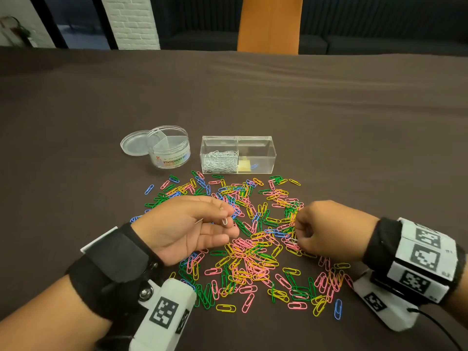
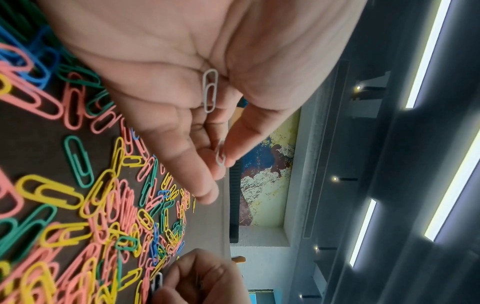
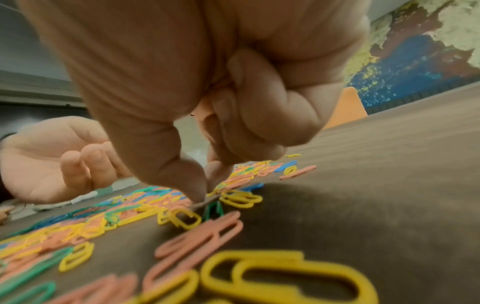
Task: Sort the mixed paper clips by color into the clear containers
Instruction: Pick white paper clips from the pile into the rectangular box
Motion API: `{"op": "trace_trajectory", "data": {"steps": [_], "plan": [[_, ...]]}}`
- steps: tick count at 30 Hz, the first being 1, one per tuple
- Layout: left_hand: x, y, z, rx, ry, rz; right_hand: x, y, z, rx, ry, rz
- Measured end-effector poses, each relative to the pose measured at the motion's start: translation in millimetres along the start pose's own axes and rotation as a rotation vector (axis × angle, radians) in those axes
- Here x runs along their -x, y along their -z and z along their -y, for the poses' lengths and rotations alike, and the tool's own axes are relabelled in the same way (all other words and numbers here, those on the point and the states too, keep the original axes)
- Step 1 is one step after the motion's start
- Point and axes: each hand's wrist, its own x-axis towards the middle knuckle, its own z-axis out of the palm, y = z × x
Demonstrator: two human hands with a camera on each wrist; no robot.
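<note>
While left hand (image 1: 192,228) cups white clips (image 2: 210,90), right hand (image 1: 326,230) grip pinches one clip (image 2: 157,282).

The worktop (image 1: 329,110) wears a matt dark brown cloth with soft creases. The colored paper clips (image 1: 243,254) look smooth and plastic-coated. The rectangular box (image 1: 260,154) and round jar (image 1: 171,148) are clear glossy plastic.

Dark brown tablecloth (image 1: 253,102) is spread under everything. Orange chair back (image 1: 269,24) is seen beyond the far table edge. White brick pillar (image 1: 131,21) is set far left. Peeling painted wall (image 3: 426,41) is visible behind.
</note>
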Motion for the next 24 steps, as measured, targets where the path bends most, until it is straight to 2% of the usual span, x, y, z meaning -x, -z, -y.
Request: {"op": "trace_trajectory", "data": {"steps": [4, 6, 9, 12, 15, 19, 24], "plan": [[-5, 7, -2, 0.035, 0.021, -0.033, -1, 7, -9, -0.130, 0.006, 0.076], [-7, 13, -7, 0.032, 0.038, -0.061, -1, 20, -14, -0.493, 0.006, 0.118], [-10, 23, -27, 0.088, 0.061, -0.061, -9, 38, -19, -1.241, -0.035, 0.083], [-22, 35, -61, 0.086, 0.003, -0.084, -32, 52, -13, -1.562, -0.015, -0.011], [-46, 40, -94, -0.027, -0.100, -0.169, -66, 62, 2, -1.598, -0.040, -0.051], [-88, 24, -115, -0.306, -0.261, -0.311, -115, 82, 32, -1.561, -0.060, -0.030], [-118, 5, -130, -0.808, -0.370, -0.406, -157, 106, 45, -1.230, -0.135, -0.152]]}}
